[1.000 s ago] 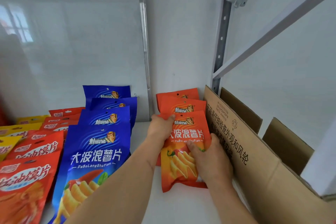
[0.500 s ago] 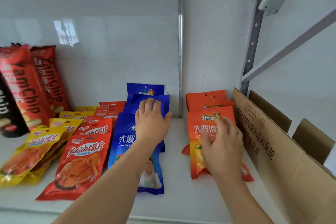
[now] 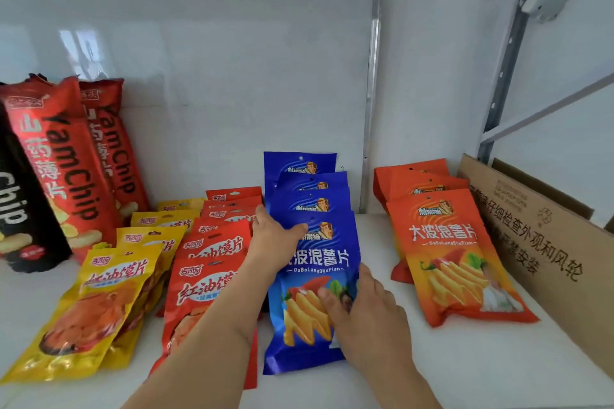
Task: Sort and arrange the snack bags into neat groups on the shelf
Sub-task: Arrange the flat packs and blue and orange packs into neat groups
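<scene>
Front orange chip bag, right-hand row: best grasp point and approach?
Judging by its pose, pinch the bottom seam of the front orange bag from the shelf's open front. It lies flat, overlapping the orange bags behind; its near end is free. The cardboard box crowds its right side, so a side approach there looks tight.

on the shelf (image 3: 432, 359) i see four overlapping rows of flat snack bags running front to back. the potato-chip row (image 3: 312, 242) sits in the middle; my left hand (image 3: 272, 236) rests on its left edge near the back, my right hand (image 3: 362, 305) on the front bag's right edge. just left of it lies the oil-chip row (image 3: 212, 272), and left of that another oil-chip row (image 3: 109, 305). behind those, at the far left, yam chip bags (image 3: 66, 156) stand upright against the back wall (image 3: 232, 76). right of the middle row, apart from it, lies a second potato-chip row (image 3: 448, 249), with a cardboard box (image 3: 548, 242) just beside it at the far right.
</scene>
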Demonstrator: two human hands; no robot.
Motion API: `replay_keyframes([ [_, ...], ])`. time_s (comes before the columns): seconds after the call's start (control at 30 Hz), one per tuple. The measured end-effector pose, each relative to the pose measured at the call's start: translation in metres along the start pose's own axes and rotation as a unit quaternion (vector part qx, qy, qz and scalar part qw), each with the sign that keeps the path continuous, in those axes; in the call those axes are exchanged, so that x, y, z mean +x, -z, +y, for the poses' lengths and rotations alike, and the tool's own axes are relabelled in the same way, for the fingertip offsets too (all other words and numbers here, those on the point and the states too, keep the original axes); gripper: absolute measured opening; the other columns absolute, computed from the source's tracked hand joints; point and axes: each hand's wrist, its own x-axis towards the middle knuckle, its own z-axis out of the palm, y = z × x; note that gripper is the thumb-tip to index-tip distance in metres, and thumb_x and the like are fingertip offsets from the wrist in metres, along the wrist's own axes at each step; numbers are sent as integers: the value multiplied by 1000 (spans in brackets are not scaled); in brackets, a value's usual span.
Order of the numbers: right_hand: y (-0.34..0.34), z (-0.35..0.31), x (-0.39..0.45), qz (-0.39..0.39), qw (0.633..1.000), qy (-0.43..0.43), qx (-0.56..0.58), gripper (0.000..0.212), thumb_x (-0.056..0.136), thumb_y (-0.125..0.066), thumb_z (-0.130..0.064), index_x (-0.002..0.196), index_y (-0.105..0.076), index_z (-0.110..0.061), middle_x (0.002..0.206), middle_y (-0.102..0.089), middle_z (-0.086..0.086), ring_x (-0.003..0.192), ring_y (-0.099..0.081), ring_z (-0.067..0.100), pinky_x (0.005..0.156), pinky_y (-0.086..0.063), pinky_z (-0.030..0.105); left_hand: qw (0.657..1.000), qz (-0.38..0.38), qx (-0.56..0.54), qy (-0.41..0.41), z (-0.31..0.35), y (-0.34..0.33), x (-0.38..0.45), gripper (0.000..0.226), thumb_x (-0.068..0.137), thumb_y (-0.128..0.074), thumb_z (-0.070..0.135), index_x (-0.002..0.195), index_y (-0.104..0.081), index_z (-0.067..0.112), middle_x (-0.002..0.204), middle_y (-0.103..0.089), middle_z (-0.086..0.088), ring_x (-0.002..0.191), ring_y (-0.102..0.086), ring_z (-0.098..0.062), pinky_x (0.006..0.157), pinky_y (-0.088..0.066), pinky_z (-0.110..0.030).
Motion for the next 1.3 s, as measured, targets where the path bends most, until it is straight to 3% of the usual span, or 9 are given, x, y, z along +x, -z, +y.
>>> replay_keyframes([
  [0.17, -5, -2, 1, -9, 1000, -16, 7, 81, 87, -40, -73, 151, -20, -27, 147, -42, -10, 132, -41, 12, 108, -39, 31, 997, -19, -39, 57, 1, 3, 22, 95, 75, -86, 39, 147, -29, 14, 134, -57, -12, 109, -67, -33, 89, -59, -51],
  [0.43, -3, -10, 5, -27, 999, -18, -34, 103, 68, -18, -89, 151, -20, -28, 148, -40, -10, 132, -40, 11, 108, -37, 30, 985, -60, -121, 111, 6, -1, 41, 102, 50, -95, 46, 134, -46, 13, 112, -72, -12, 86, -76, -32, 77, -62, -53],
  [0.57, -2, -8, 8, -22, 999, -17, -25, 97, 73, -25, -86, 151, -19, -28, 146, -41, -11, 131, -41, 9, 107, -39, 29, 981, -78, -129, 124, 3, -6, 47, 90, 64, -94, 38, 135, -47, 10, 106, -74, -14, 79, -77, -31, 69, -64, -49],
  [0.67, -2, -6, 12, -13, 999, -11, -27, 87, 83, -34, -78, 152, -17, -27, 148, -39, -10, 132, -41, 9, 107, -40, 27, 981, -86, -113, 129, 2, -8, 51, 93, 61, -96, 39, 134, -48, 8, 106, -74, -15, 81, -77, -31, 70, -64, -48],
  [0.83, 0, 1, 17, -6, 1000, -6, -12, 77, 92, -37, -67, 153, -14, -27, 151, -36, -9, 135, -37, 9, 106, -41, 28, 981, -128, -88, 118, 10, -13, 41, 57, 76, -87, 35, 118, -58, 8, 99, -76, -12, 79, -74, -25, 60, -57, -34],
  [0.97, 4, 9, 19, 16, 1000, -6, -22, 69, 98, -35, -59, 153, -14, -24, 153, -34, -5, 136, -36, 13, 107, -41, 29, 982, -139, -85, 100, 14, -24, 36, 66, 76, -86, 41, 122, -49, 10, 106, -74, -11, 81, -75, -24, 59, -58, -34],
  [1.07, 6, 13, 19, 31, 999, -8, -23, 65, 100, -37, -53, 153, -15, -23, 151, -35, -5, 134, -38, 11, 104, -44, 28, 981, -151, -91, 84, 13, -29, 35, 65, 78, -83, 42, 126, -52, 11, 107, -75, -9, 85, -76, -24, 62, -59, -33],
  [1.17, 7, 10, 18, 34, 999, -16, -18, 66, 100, -37, -52, 153, -13, -23, 151, -34, -3, 133, -38, 12, 102, -45, 26, 978, -154, -111, 88, 12, -30, 32, 60, 81, -80, 44, 123, -54, 11, 104, -76, -9, 86, -76, -25, 67, -60, -35],
  [1.3, 15, -3, 27, 28, 997, -71, 21, 83, 93, -35, -67, 154, -8, -18, 153, -32, 3, 135, -39, 19, 105, -43, 33, 976, -146, -142, 81, 7, -31, 27, 57, 82, -79, 45, 121, -53, 12, 100, -76, -9, 83, -76, -26, 74, -62, -40],
])
